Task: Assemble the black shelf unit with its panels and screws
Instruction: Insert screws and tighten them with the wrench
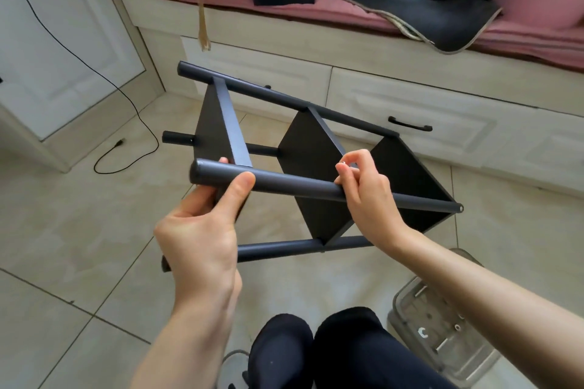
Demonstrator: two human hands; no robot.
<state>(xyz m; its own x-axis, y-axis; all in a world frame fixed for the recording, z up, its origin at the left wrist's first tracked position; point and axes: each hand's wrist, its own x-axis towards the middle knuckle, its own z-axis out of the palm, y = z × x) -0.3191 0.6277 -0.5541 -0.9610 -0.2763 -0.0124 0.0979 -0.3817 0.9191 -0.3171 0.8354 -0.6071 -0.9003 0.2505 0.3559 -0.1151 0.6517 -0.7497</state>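
- The shelf [316, 167] lies on its side, lifted off the floor [79, 230] ahead of your knees, three panels joined by round posts.
- The near post [294, 185] runs its long axis from 9 o'clock to 3 o'clock, dipping towards 4.
- Your left hand [202, 230] grips that post by its 9 o'clock end, thumb curled over the top.
- Your right hand [363, 186] holds the post at mid-length, fingertips pinching something small and pale; what it is, you cannot tell.
- The middle panel [313, 174] sits just behind the right hand, so that hand is nearer the joint.
- A clear tray [442, 341] of hardware sits at 5 o'clock.
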